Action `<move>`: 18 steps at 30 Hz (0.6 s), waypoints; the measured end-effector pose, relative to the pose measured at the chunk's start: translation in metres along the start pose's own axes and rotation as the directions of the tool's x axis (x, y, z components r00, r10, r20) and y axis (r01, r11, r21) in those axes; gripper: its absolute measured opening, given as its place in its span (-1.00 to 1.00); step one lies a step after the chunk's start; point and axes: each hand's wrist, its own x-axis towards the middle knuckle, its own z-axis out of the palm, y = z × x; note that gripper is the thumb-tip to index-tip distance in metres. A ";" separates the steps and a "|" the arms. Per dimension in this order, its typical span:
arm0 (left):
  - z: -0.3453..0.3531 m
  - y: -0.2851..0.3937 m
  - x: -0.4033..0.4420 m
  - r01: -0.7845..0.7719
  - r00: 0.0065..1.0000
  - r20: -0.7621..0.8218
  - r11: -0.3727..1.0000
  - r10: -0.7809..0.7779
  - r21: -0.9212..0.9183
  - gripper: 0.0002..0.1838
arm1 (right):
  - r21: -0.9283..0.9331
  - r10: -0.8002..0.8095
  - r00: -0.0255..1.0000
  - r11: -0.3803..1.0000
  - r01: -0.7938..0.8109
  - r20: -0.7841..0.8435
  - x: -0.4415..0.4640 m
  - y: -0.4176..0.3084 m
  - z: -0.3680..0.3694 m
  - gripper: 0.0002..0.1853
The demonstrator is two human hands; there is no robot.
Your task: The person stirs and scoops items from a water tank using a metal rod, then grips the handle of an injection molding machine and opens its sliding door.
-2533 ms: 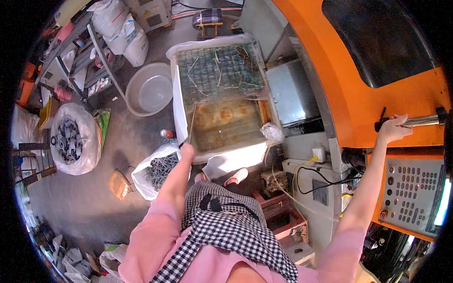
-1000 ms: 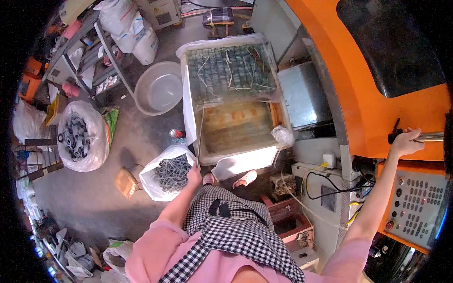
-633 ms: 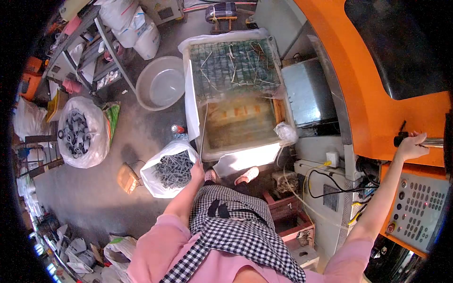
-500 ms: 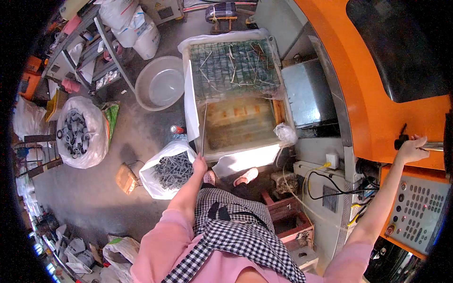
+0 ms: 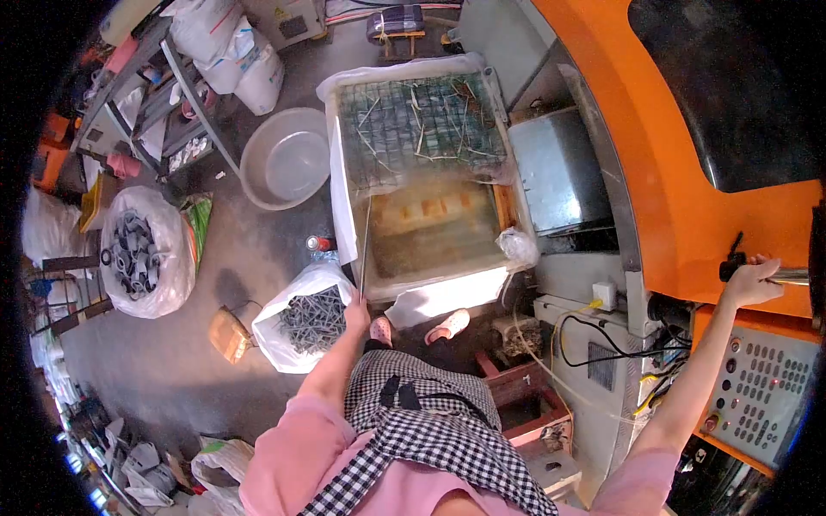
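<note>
My left hand point(image 5: 356, 313) is closed round the lower end of a thin metal rod point(image 5: 366, 245). The rod runs up over the near left part of a large tub point(image 5: 342, 206) of murky water, with a green grid over its far half. Beside that hand is a white bag point(image 5: 273, 331) of grey plastic pieces point(image 5: 314, 318). At the right, my right hand point(image 5: 754, 283) grips the metal handle point(image 5: 792, 276) on the orange machine door point(image 5: 680, 215), above a control panel point(image 5: 761, 387).
A round grey basin point(image 5: 286, 159) and a red can point(image 5: 317, 243) stand left of the tub. Farther left is a bag point(image 5: 176, 258) of grey rings. A reddish step frame point(image 5: 529, 400) and loose cables point(image 5: 602, 353) lie at my right.
The orange door and my right hand have shifted slightly right in view. My left hand has come lower and nearer my body, still with the rod. The whole view has shifted a little too.
</note>
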 end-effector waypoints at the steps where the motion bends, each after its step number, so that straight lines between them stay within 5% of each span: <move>1: -0.014 0.008 -0.024 0.049 0.998 0.031 0.996 -0.047 -0.076 -0.64 | 0.002 -0.036 0.999 0.999 0.036 -0.008 0.000 0.006 0.000 -0.55; 10: 0.004 -0.011 -0.024 -0.035 0.998 0.055 0.998 0.038 -0.047 -0.62 | 0.025 -0.015 0.999 1.000 0.016 -0.045 -0.009 -0.018 0.002 -0.59; 14: 0.043 -0.012 0.008 -0.163 0.965 -0.208 0.987 0.158 -0.006 -0.66 | 0.107 0.015 1.000 0.994 -0.013 -0.015 -0.004 -0.007 0.001 -0.61; 18: 0.027 0.033 0.031 -0.039 0.995 -0.088 0.996 0.047 0.084 -0.66 | 0.038 -0.027 1.000 0.999 0.026 0.009 -0.005 -0.008 -0.001 -0.61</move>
